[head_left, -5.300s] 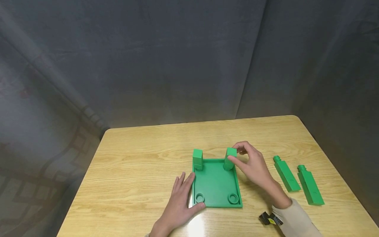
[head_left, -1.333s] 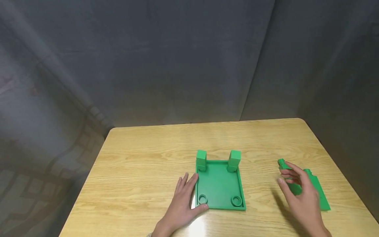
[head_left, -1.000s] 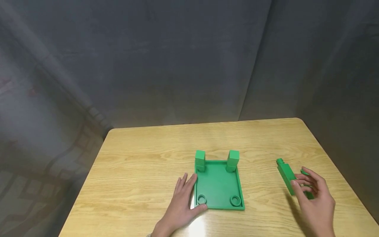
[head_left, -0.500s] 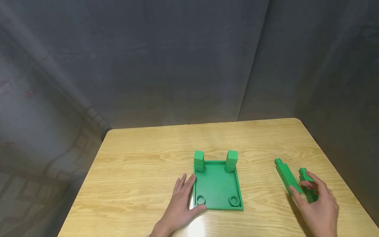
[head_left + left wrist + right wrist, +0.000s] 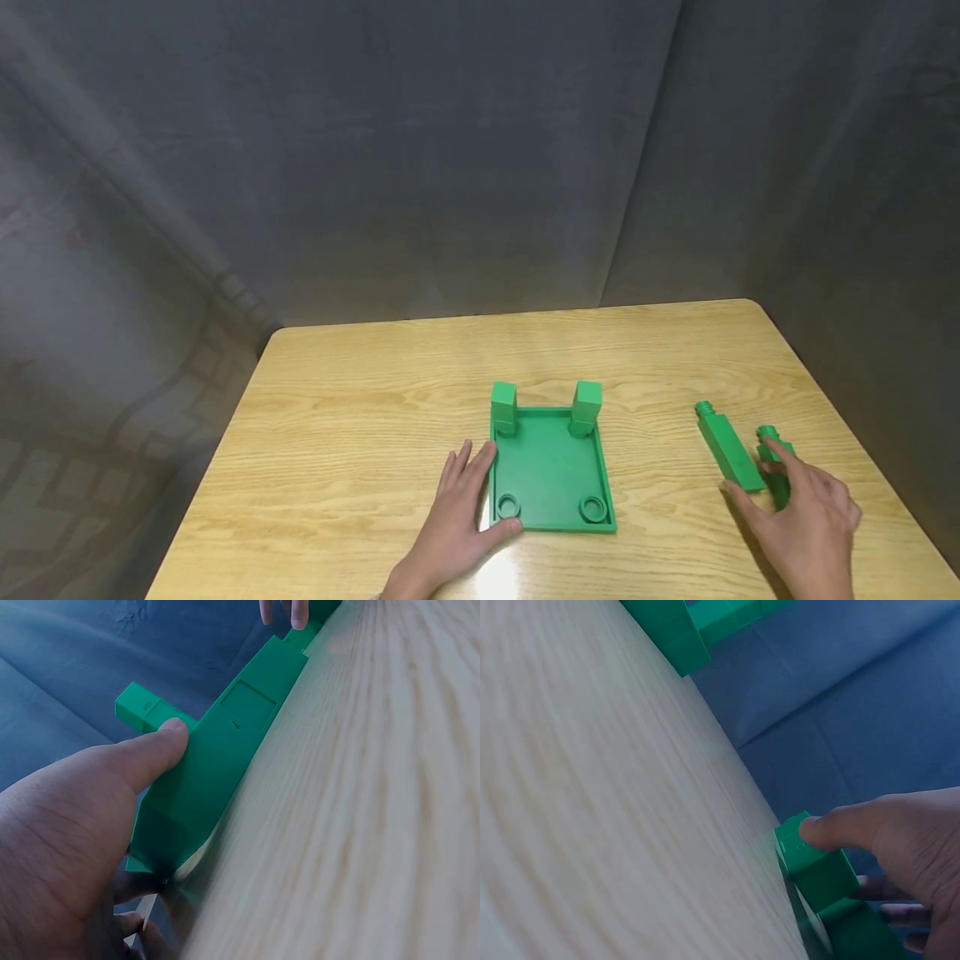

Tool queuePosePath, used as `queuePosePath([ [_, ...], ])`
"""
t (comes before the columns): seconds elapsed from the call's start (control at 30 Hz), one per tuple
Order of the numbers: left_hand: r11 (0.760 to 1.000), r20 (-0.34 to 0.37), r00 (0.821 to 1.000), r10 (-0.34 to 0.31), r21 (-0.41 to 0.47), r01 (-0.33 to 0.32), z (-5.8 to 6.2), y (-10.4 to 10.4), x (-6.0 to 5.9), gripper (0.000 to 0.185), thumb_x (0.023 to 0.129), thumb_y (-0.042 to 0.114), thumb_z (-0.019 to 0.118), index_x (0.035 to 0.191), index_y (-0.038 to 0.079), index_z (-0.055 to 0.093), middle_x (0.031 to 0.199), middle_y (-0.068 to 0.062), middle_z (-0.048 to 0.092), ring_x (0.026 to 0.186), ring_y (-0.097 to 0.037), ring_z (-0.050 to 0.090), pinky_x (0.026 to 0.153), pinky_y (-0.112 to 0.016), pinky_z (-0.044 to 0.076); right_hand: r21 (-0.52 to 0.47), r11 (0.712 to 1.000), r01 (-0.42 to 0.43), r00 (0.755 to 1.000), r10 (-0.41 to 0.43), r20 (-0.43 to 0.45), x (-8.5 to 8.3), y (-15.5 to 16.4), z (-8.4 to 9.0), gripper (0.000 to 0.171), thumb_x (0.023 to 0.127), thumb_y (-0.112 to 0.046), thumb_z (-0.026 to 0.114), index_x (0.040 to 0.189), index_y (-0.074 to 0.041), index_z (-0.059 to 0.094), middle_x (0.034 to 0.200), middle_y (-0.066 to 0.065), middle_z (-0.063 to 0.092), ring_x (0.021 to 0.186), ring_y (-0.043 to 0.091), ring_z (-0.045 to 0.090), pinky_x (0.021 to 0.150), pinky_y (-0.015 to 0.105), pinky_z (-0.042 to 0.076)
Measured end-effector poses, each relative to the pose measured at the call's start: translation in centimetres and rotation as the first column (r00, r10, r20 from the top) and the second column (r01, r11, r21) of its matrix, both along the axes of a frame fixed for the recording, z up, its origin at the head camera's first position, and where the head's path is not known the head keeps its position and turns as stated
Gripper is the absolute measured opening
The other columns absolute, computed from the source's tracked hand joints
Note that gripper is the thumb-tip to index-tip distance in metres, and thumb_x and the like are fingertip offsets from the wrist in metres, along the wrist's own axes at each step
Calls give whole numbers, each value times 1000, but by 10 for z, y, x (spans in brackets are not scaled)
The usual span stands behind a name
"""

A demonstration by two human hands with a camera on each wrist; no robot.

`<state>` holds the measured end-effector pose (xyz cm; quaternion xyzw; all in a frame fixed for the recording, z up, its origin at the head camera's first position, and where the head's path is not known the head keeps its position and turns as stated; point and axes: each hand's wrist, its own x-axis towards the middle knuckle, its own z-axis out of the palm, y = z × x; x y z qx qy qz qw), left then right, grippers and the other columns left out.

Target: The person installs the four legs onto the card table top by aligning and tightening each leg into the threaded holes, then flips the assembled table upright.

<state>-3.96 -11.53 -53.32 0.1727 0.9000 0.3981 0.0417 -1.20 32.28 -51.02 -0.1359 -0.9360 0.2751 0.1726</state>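
Observation:
A green square toy tabletop [image 5: 551, 471] lies with its hollow side up on the table. Two green legs, a left one [image 5: 504, 402] and a right one [image 5: 587, 402], stand upright in its far corners; round sockets show in the near corners. My left hand [image 5: 450, 533] steadies the tabletop, straight fingers along its left side, thumb [image 5: 161, 750] at the near rim. At right, my right hand [image 5: 810, 525] pinches the near end of a lying green leg [image 5: 726, 446] between thumb [image 5: 829, 831] and fingers. Another lying leg [image 5: 771, 440] is partly hidden under that hand.
The wooden table [image 5: 360, 400] has rounded far corners. A dark grey curtain [image 5: 450, 167] hangs behind it and along both sides. Bare wood lies between the tabletop and the loose legs.
My right hand has left the upright right leg, reached across to the lying legs and come down around the nearer one. The left hand stays at the tabletop's near left corner.

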Motion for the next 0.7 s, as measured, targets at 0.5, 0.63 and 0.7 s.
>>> queuePosePath([
  [0.5,1000,18,1000,4,-12,-3,1,0,1,103,96,64,76,177,20,31,181,-5,34,169,-46,15,130,-77,18,74,997,-20,1000,21,-4,-1,0,-4,86,79,-4,96,153,5,53,132,47,60,127,65,43,104,82,26],
  [0.63,1000,7,1000,2,-17,-2,0,0,0,103,96,64,76,177,20,31,181,-4,35,169,-46,16,130,-77,18,75,997,-11,1000,13,-28,0,0,-4,81,77,-1,95,148,6,57,133,47,60,126,63,44,105,81,25],
  [0.7,1000,2,1000,0,-14,0,0,0,0,103,96,64,77,177,19,32,181,-4,35,169,-46,17,130,-76,18,68,998,-2,999,4,-35,0,0,-4,78,78,0,93,147,6,58,133,46,61,126,63,45,105,80,24],
])
